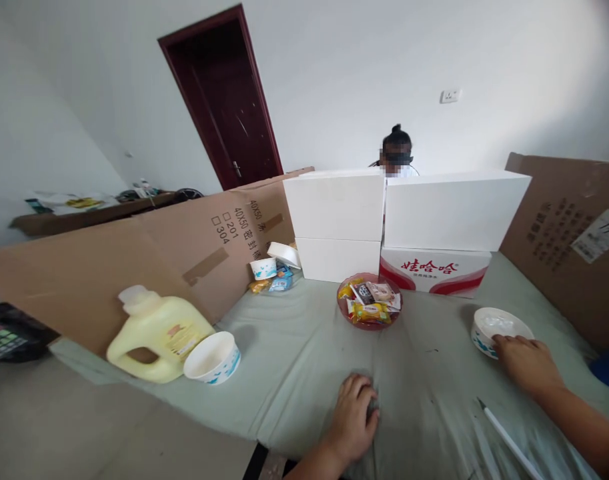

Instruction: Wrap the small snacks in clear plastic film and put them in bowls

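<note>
My left hand (353, 415) rests on the green cloth near the front edge, fingers loosely bent, the thumb apart and nothing visible in it. At the right, my right hand (529, 363) grips the near rim of a white paper bowl (484, 339) with a blue pattern; the thumb is hidden. Something clear and shiny, perhaps plastic wrap, lies in that bowl. Below the right hand lies a white pen-like stick (508, 437) with a dark tip. Ahead of my left hand stands a reddish see-through bowl (343, 312) filled with several wrapped snacks (370, 312).
White boxes (334, 207) are stacked at the back, one a red-and-white carton (434, 270); a person (397, 150) sits behind. Cardboard panels (184, 247) flank the table. At left are a yellow jug (159, 333), a paper bowl (227, 363), and a smaller bowl (263, 269) among packets.
</note>
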Available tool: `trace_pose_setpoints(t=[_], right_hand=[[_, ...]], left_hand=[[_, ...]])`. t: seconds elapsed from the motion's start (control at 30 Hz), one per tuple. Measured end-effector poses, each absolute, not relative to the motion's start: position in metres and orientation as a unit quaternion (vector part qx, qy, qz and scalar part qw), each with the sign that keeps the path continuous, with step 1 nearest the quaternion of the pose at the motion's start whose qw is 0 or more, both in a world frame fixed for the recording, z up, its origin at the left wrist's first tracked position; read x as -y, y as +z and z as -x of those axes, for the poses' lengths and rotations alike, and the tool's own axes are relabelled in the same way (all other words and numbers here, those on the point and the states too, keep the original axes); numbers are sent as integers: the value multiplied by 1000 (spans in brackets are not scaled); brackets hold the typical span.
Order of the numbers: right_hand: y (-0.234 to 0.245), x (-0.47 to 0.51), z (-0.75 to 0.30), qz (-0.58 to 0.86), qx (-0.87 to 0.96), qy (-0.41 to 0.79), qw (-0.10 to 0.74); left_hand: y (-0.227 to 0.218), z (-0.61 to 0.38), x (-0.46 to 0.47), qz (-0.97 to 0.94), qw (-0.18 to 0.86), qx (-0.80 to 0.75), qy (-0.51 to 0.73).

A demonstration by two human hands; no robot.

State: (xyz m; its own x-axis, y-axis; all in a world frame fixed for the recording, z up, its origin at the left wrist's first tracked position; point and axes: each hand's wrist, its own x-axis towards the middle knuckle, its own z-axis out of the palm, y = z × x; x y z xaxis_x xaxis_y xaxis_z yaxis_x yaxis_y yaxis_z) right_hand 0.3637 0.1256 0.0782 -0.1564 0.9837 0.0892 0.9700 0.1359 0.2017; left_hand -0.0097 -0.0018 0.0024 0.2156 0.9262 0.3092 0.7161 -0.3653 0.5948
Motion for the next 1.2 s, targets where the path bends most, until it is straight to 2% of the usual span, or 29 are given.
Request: trace_pose_setpoints(t=[0.2, 0.47, 0.63, 0.8, 0.97, 1.07, 1.2], right_hand=[[81, -123, -386, -689, -714, 125, 18], [93, -180, -414, -786, -616, 53, -28], [101, -209, -407, -808, -582, 20, -96], [92, -209, -322, -702, -694, -45, -155], [64, -192, -203, -534, -817, -177, -123], [57, -188, -172, -534, -812, -201, -121], [59, -176, -203, -564, -787, -203, -147]], left_hand=[[6, 35, -26, -722, 171, -547, 387], [-11, 28, -24, -794, 146, -505, 305], [-5, 25, -21, -800, 145, -500, 297], [-1, 25, -24, -796, 143, -504, 304], [-3, 26, -24, -804, 139, -484, 317], [-2, 27, -24, -805, 143, -477, 323], [-2, 30, -25, -805, 147, -478, 318]])
